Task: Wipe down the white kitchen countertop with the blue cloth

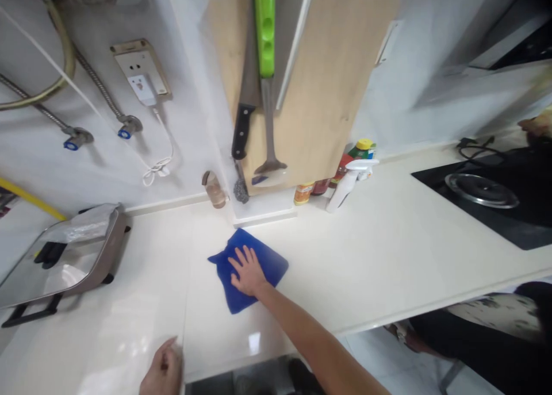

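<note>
My right hand [249, 271] lies flat on a blue cloth [271, 260], fingers spread, pressing it against the white countertop [345, 257]. One corner of the cloth sticks out to the left in a crumpled point. At the front edge, lower left, my left hand [163, 369] is loosely curled, with nothing visible in its fingers. It is apart from the cloth.
An electric pan [97, 263] with a glass lid stands left. Utensils, including a knife [244, 125] and a green-handled turner [265, 33], hang before a wooden board [319, 96]. A spray bottle [345, 191] stands right, before a black cooktop [530, 222]. Another person [487, 332] is lower right.
</note>
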Tool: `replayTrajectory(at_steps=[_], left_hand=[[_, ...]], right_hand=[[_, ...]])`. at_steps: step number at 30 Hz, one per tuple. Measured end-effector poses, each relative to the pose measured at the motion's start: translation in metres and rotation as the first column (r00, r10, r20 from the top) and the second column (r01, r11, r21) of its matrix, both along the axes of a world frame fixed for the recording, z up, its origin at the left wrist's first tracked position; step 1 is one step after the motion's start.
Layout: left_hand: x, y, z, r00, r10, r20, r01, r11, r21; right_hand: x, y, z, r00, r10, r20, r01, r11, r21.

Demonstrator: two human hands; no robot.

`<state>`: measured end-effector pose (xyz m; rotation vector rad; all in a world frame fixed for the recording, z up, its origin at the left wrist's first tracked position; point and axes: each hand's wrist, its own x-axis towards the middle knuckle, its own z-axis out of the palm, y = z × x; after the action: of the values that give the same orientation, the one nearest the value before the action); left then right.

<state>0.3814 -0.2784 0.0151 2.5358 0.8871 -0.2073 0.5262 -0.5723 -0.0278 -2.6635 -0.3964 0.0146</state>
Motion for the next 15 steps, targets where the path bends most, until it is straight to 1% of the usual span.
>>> replayTrajectory(at_steps=[4, 6, 8, 11, 15], left_hand=[[0.029, -0.039, 0.001, 0.996, -0.089, -0.019, 0.089, 0.996, 0.015], [0.036, -0.054, -0.001, 0.996, -0.087, -0.028, 0.088, 0.995, 0.054], [0.039, -0.064, -0.003, 0.999, -0.045, -0.028, 0.048, 0.994, 0.094], [0.040, -0.067, -0.007, 1.000, -0.016, -0.006, 0.017, 0.993, 0.120], [0.039, -0.060, -0.012, 1.000, -0.015, -0.013, 0.017, 0.989, 0.146]], right_hand=[[0.013, -0.070, -0.004, 0.986, -0.158, 0.053, 0.160, 0.987, -0.020], [0.017, -0.103, -0.006, 0.972, -0.221, 0.073, 0.224, 0.974, -0.034], [0.019, -0.134, -0.009, 0.958, -0.276, 0.082, 0.280, 0.959, -0.043], [0.022, -0.174, -0.015, 0.933, -0.350, 0.083, 0.355, 0.933, -0.055], [0.022, -0.219, -0.024, 0.903, -0.417, 0.103, 0.425, 0.902, -0.077]])
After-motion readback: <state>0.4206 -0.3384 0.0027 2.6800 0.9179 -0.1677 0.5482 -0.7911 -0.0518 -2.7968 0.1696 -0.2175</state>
